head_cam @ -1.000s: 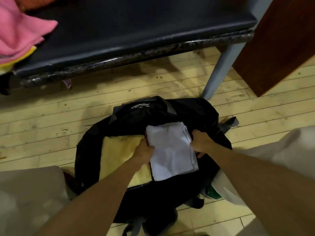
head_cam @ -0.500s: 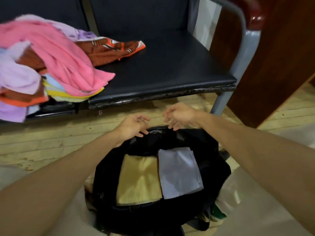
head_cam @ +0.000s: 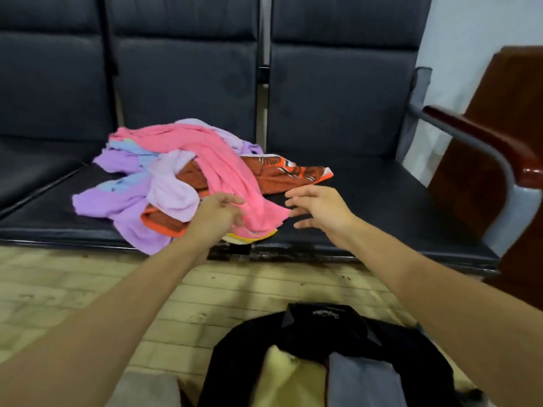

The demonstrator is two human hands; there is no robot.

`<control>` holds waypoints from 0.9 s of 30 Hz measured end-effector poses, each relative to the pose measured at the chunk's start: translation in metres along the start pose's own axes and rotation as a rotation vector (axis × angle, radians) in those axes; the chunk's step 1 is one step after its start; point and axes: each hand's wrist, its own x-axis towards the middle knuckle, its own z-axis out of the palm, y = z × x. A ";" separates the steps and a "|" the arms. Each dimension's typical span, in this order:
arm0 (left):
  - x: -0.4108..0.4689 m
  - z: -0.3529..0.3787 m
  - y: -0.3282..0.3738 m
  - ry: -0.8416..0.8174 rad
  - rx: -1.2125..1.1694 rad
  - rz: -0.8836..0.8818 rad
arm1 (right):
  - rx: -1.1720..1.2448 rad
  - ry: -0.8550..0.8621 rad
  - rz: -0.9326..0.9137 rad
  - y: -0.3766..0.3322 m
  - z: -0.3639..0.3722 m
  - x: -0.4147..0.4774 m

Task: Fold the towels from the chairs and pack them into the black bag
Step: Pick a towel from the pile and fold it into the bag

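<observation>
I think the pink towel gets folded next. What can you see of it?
The pink towel is soft, terry-like cloth, unfolded and bunched into long creases. It lies atop the heap of purple, blue and rust-orange towels on the dark chair seat, running from the heap's back down to the seat's front edge. The left hand overlaps its lower end; blur hides any grip. The open right hand hovers beside it.

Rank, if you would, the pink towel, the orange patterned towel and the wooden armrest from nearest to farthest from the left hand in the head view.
1. pink towel: right at the fingertips of the left hand, top of the pile.
2. orange patterned towel: just behind, to the right.
3. wooden armrest: far right, well beyond both.
</observation>
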 end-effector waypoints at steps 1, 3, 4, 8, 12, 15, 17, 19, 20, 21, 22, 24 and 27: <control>-0.001 -0.003 0.002 0.024 -0.043 -0.026 | 0.010 0.008 -0.011 -0.001 0.011 0.005; -0.005 -0.009 0.007 0.050 -0.133 -0.101 | -0.017 0.009 -0.018 -0.002 0.033 0.016; -0.005 -0.013 0.010 0.061 -0.186 -0.141 | -0.065 0.010 -0.016 0.001 0.043 0.022; -0.003 -0.028 0.023 0.191 -0.349 -0.137 | -0.286 0.098 -0.059 0.017 0.075 0.041; -0.007 -0.037 0.037 0.393 -0.410 -0.033 | -0.382 0.106 -0.048 0.020 0.095 0.046; -0.005 -0.039 0.035 0.366 -0.455 -0.080 | -0.590 0.084 -0.090 0.029 0.103 0.051; -0.003 -0.039 0.034 0.351 -0.448 -0.105 | -0.674 0.098 -0.108 0.031 0.103 0.052; -0.002 -0.036 0.032 0.345 -0.433 -0.125 | -0.658 0.121 -0.122 0.027 0.099 0.052; -0.002 -0.034 0.032 0.340 -0.422 -0.130 | -0.616 0.146 -0.138 0.024 0.098 0.050; -0.001 -0.033 0.032 0.331 -0.409 -0.128 | -0.548 0.172 -0.148 0.021 0.096 0.048; -0.001 -0.032 0.032 0.323 -0.398 -0.127 | -0.465 0.191 -0.148 0.017 0.094 0.046; 0.000 -0.028 0.032 0.309 -0.386 -0.130 | -0.263 0.213 -0.118 0.008 0.086 0.045; 0.003 -0.019 0.033 0.269 -0.384 -0.143 | -0.037 0.277 -0.118 -0.008 0.067 0.045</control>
